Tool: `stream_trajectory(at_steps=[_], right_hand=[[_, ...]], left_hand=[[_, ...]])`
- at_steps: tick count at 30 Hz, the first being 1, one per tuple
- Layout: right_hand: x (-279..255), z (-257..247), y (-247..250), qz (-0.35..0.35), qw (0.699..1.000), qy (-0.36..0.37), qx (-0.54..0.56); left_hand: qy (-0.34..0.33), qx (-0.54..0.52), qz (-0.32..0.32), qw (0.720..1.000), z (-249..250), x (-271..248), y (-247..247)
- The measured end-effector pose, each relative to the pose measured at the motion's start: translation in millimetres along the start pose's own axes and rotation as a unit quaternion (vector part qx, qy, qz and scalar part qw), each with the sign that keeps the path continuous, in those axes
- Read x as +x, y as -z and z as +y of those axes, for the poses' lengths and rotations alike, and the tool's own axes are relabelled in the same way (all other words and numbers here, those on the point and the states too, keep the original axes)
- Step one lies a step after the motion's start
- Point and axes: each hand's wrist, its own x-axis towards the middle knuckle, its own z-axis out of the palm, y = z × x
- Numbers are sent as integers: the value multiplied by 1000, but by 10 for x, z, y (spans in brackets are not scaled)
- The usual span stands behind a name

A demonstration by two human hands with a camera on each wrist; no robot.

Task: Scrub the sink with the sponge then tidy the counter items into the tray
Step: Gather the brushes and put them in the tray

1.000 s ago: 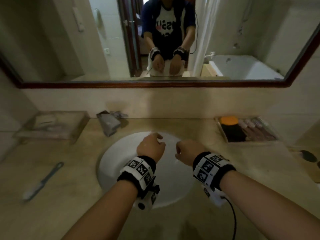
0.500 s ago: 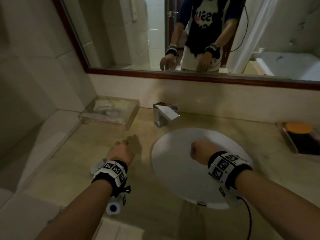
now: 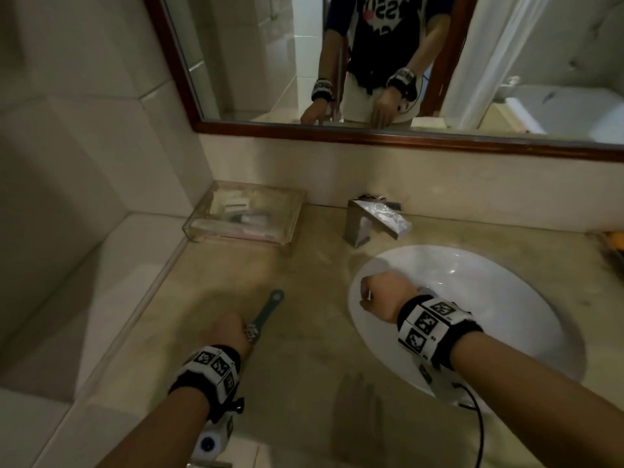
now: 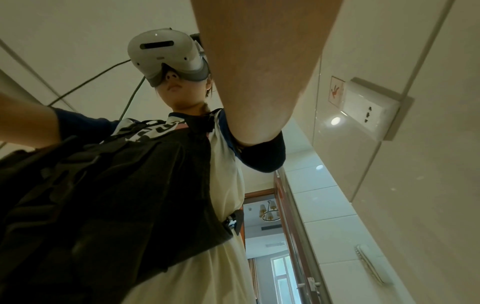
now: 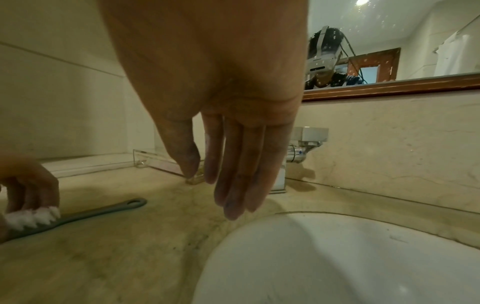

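Note:
A grey brush [image 3: 271,307] with white bristles lies on the beige counter left of the sink; its handle [image 5: 101,210] points toward the back wall. My left hand [image 3: 229,332] is down on its bristle end, fingers [image 5: 31,191] curled over the bristles. My right hand [image 3: 378,295] hovers over the left part of the white sink [image 3: 489,275], holding nothing, its fingers [image 5: 233,174] hanging straight and relaxed. A clear tray [image 3: 287,228] with small toiletries stands at the back left against the wall. The left wrist view shows only my arm and body.
A chrome faucet [image 3: 368,224] stands behind the sink. An orange item [image 3: 615,239] peeks in at the right edge. A tiled side wall and ledge [image 3: 111,265] close off the counter on the left; a mirror [image 3: 405,62] hangs above.
My view swung left. The left hand left the sink, crossed to the left counter and came down on the brush. The right hand stayed over the sink.

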Motion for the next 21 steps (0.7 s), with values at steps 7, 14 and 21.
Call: stream_trajectory(at_steps=[7,14,21], right_hand=[[150,-237,-174,-8,998,54,26],[171,-422,-191,10,982,176,-63],[-1,15,-40,46,982,129,-134]], left_hand=[[-52,-70,-11,996,-50,20,13],[-144,-222,-80,961,283,56,122],[-245,-283,-154,914,989,-22,305]])
